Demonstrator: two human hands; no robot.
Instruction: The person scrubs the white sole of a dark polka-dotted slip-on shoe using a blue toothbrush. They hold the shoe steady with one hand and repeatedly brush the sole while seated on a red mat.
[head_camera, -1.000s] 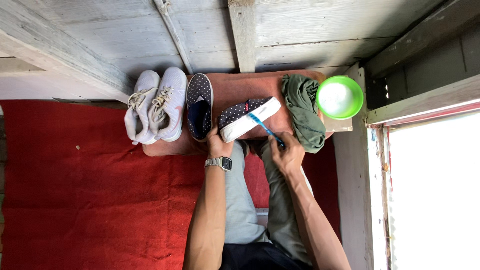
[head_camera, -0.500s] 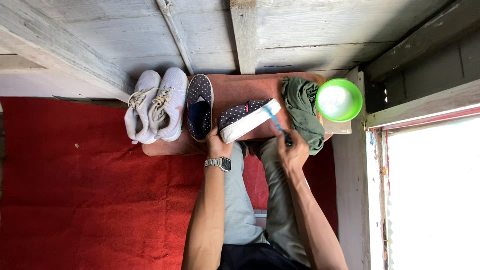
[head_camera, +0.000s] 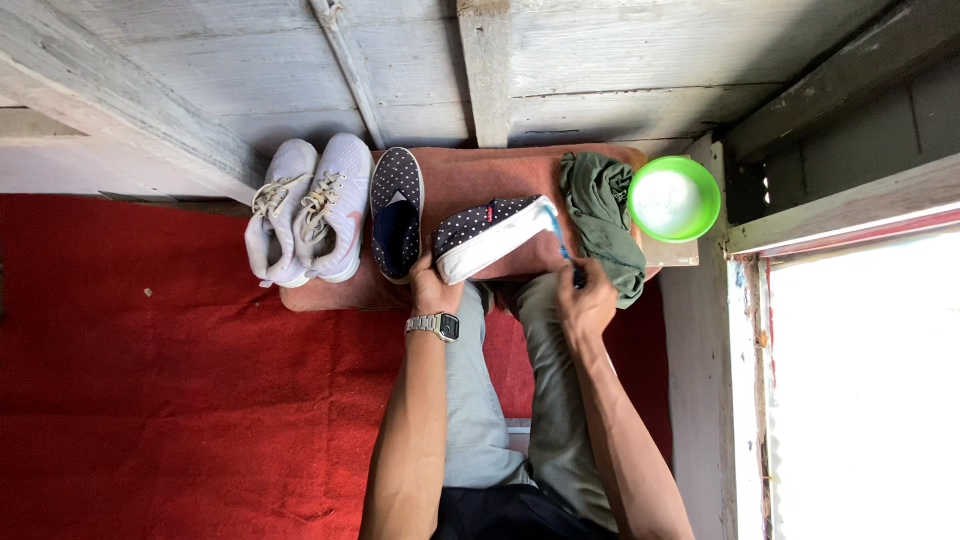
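Observation:
My left hand (head_camera: 432, 291) grips the heel end of a dark polka-dot slip-on shoe (head_camera: 488, 236), tipped on its side so the white sole edge faces me. In my right hand (head_camera: 584, 303) is a blue toothbrush (head_camera: 560, 238), its head against the toe end of the white sole. The matching polka-dot shoe (head_camera: 397, 211) lies flat just left of my left hand. Both rest on a reddish-brown board (head_camera: 478, 180).
A pair of pale lilac lace-up sneakers (head_camera: 305, 208) sits at the board's left end. A crumpled green cloth (head_camera: 603, 221) lies right of the held shoe, beside a green bowl of white liquid (head_camera: 673, 198). Red carpet (head_camera: 150, 400) covers the floor; a grey plank wall (head_camera: 300, 70) stands behind.
The toothbrush has slid along the sole from its middle toward the toe end. The held shoe has tilted slightly. My left hand has stayed in place.

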